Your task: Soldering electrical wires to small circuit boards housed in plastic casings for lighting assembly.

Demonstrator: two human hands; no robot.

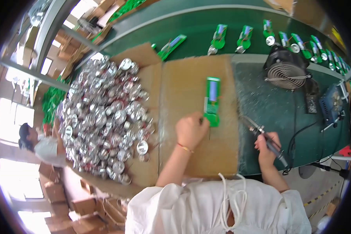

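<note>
A green plastic casing [212,102] with a bluish-white cylinder in it lies on the cardboard sheet [183,85] in front of me. My left hand [192,128] is closed, its fingertips pinching the casing's lower left edge; what lies under the fingers is hidden. To the right, my right hand [267,148] grips the dark handle of a soldering iron [275,146]. The iron's metal tip points up and left, over the border between the cardboard and the green mat, apart from the casing.
A heap of small silvery round parts [105,117] fills a cardboard tray at left. Several similar casings [219,37] lie on the green belt [199,23] beyond. A black fan [286,70] and a blue box-shaped device [332,103] stand at right, with cables. Another person [46,148] is at far left.
</note>
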